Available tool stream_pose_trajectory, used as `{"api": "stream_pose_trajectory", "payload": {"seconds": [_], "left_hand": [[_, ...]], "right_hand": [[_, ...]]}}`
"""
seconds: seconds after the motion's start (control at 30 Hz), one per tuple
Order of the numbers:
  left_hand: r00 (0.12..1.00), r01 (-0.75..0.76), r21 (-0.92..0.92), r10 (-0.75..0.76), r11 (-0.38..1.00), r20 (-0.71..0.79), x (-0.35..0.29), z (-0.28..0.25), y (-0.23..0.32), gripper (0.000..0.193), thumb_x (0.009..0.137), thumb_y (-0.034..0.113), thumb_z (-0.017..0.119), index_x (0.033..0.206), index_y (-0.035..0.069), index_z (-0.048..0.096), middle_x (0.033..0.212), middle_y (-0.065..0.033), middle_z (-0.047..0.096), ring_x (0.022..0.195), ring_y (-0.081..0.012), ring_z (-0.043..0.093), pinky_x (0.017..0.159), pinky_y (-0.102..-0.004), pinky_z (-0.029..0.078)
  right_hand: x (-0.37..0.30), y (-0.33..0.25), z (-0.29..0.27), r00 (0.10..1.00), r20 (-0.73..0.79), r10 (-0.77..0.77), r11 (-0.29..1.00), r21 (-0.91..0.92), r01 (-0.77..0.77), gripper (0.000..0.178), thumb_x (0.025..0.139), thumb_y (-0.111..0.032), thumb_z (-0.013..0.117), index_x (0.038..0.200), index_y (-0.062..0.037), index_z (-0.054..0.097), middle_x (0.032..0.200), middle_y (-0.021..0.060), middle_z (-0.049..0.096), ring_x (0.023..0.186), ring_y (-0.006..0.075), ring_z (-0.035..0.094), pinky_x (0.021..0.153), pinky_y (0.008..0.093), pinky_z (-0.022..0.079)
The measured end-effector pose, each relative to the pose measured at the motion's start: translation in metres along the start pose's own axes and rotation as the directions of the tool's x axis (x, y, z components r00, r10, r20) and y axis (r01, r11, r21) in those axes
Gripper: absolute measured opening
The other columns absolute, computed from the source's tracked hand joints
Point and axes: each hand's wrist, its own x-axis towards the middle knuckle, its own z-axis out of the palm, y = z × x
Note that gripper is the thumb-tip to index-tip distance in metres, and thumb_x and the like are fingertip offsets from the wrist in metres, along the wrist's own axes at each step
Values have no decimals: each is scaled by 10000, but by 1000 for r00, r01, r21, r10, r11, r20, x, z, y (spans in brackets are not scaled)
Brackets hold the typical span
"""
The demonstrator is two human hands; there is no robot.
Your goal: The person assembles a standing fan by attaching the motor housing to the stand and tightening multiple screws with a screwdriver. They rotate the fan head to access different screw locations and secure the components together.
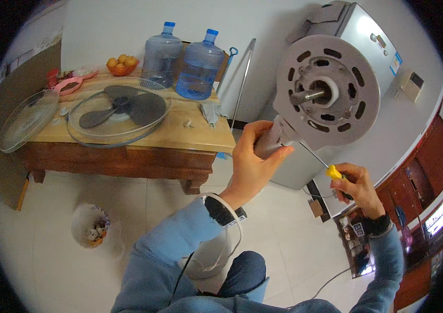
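Holding the neck (269, 144) just beneath the fan head (344, 88), the left hand (255, 167) has its fingers wrapped round it, the thumb laid across the near side and the other fingertips partly hidden. Below and right of the fan head, the right hand (357, 190) pinches a screwdriver (333, 173) by its yellow handle; the shaft runs up toward the fan head's lower edge, where I cannot tell whether the tip touches it. Behind the fan head, a refrigerator (367, 31) is partly covered; its blue-and-white sticker (396, 61) bears print too small to read. Well below and right of the fan head, a lit screen (438, 215) is washed out, its marks blurred. Left of the fan head, dark blades (147, 108) lie on a wooden table (206, 143).
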Motion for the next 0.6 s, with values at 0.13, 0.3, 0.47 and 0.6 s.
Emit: {"api": "stream_pose_trajectory", "payload": {"seconds": [0.13,0.3,0.47,0.6], "left_hand": [[1000,-10,11,10,1000,0,0,1,1,485,738,67,776,1122,-19,494,1051,-111,584,965,-173,580,846,-293,476],[1000,10,-52,-11,999,-18,-2,4,0,461,727,71,789,1098,-14,530,1028,-84,592,941,-147,577,822,-283,481],[1000,-13,-10,13,1000,-24,-2,4,0,480,730,12,765,1118,-39,486,1064,-112,576,978,-160,559,878,-293,453],[993,26,66,-19,998,-112,-1,7,4,443,728,-42,728,1097,-23,483,1054,-85,566,979,-162,548,884,-278,429]], "right_hand": [[12,8,-6,982,189,-19,935,352,-49,332,897,-289,607,1048,5,625,704,67,630,422,59,475,339,177,305],[29,22,-21,934,355,41,953,266,-143,372,905,-334,585,990,23,649,675,73,621,405,54,456,331,182,298],[30,-2,-25,657,152,-738,324,-775,543,226,830,-202,629,963,-20,623,745,91,576,595,191,545,523,288,442],[4,-21,1,418,244,-875,-131,-951,281,311,765,-129,673,1023,26,595,714,63,498,655,141,504,483,269,394]]}}
